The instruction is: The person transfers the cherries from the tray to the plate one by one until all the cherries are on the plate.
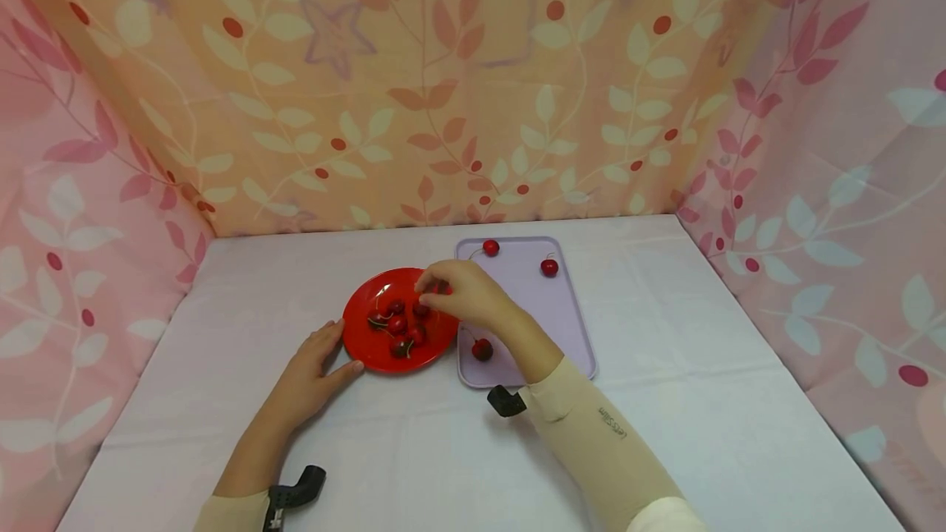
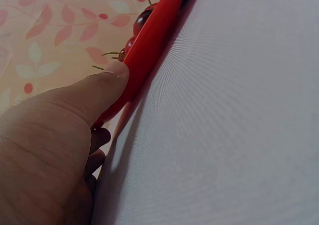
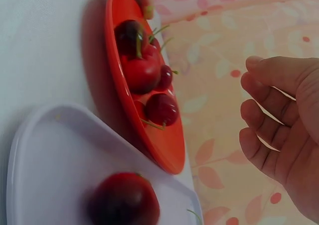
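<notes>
A red plate [image 1: 356, 343] bears several dark red cherries [image 1: 397, 324] with green stems. At its left edge my left hand [image 1: 310, 372] rests with fingers and thumb spread along the rim; the left wrist view shows the thumb [image 2: 112, 78] against the rim. My right hand [image 1: 469, 294] hovers over the plate's right side, its thumb and fingers loosely bent. Nothing shows between those fingers [image 3: 256, 113] in the right wrist view. Right of the plate lies a lilac tray [image 1: 528, 327] with three cherries: one at the back left [image 1: 491, 247], one at the back right [image 1: 549, 268] and one at the front left [image 1: 483, 349].
A white cloth [image 1: 665, 401] covers the table. Patterned curtains [image 1: 473, 89] close off the back and both sides. The tray's raised rim stands right beside the plate, and my right forearm [image 1: 591, 433] crosses over the tray's front part.
</notes>
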Tool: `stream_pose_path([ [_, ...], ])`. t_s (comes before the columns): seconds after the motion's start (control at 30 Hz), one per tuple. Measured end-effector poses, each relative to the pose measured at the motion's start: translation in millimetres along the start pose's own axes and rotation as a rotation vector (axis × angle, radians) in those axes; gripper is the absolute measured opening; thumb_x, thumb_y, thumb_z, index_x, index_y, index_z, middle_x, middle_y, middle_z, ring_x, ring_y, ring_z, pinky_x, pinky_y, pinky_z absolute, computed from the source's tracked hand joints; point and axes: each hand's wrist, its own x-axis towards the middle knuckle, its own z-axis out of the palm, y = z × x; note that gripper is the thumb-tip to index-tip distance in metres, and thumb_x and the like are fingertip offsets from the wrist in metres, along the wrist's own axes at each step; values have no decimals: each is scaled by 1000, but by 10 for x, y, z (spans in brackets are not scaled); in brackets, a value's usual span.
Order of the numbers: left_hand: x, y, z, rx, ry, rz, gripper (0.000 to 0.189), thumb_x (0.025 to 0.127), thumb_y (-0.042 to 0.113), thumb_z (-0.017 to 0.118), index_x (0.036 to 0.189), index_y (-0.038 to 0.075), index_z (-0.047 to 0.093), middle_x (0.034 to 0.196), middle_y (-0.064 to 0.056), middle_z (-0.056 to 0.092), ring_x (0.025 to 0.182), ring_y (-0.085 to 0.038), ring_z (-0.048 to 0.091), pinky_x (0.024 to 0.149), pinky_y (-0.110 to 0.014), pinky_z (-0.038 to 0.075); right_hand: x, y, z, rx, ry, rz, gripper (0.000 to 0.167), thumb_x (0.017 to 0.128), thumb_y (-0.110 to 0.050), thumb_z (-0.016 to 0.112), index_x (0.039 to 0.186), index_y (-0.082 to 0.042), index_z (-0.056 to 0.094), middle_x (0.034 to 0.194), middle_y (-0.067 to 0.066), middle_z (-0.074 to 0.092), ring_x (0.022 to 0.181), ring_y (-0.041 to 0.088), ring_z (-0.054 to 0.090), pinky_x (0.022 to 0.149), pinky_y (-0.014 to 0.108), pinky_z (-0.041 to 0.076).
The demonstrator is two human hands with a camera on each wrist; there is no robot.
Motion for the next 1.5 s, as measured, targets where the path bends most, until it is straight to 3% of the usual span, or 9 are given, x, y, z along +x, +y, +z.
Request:
stream_pose_path([
  [0.3, -6, 35, -15, -8, -2, -3, 92, 92, 53, 72, 161, 9, 31, 165, -20, 32, 153, -44, 24, 118, -70, 26, -230, 33, -165, -7, 85, -44, 11, 94, -17, 75, 104, -23, 75, 94, -13, 69, 88, 9, 60, 78, 27, 55],
  [0.67, -18, 18, -11, -2, 1, -19, 92, 91, 53, 72, 162, 10, 31, 165, -20, 31, 153, -45, 24, 117, -71, 27, -419, 146, -232, -7, 130, -65, 10, 94, -13, 75, 102, -20, 75, 95, -11, 71, 86, 9, 62, 76, 31, 57],
  [1.3, -15, 27, -9, 0, -3, -23, 91, 92, 52, 72, 162, 11, 30, 165, -20, 31, 153, -44, 24, 117, -71, 27, -574, 365, -285, 39, 176, -22, 10, 93, -14, 76, 100, -22, 76, 93, -10, 70, 84, 12, 62, 73, 28, 57],
  [1.5, -18, 26, -19, 4, -5, -24, 92, 91, 52, 72, 162, 11, 30, 165, -20, 31, 153, -44, 24, 117, -71, 27, -609, 444, -375, 41, 200, 36, 10, 93, -13, 76, 100, -20, 77, 92, -7, 70, 82, 17, 63, 67, 30, 57],
])
